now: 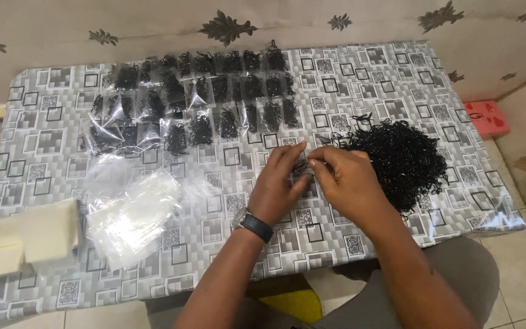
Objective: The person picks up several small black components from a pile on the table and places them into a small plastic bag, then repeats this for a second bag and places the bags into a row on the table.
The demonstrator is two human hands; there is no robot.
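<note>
Overhead, the left hand (279, 183) and right hand (343, 176) meet fingertip to fingertip, pinched together on a small clear bag (301, 167) between them. Just right of the right hand lies a heap of black rings (403, 159). Beyond the hands sit rows of filled bags (196, 100); empty clear bags (132, 213) lie left.

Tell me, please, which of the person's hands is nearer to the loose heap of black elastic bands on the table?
The right. The right hand lies against the heap of black bands' left edge, while the left hand sits farther left, beyond the right hand, fingertips meeting it.
</note>
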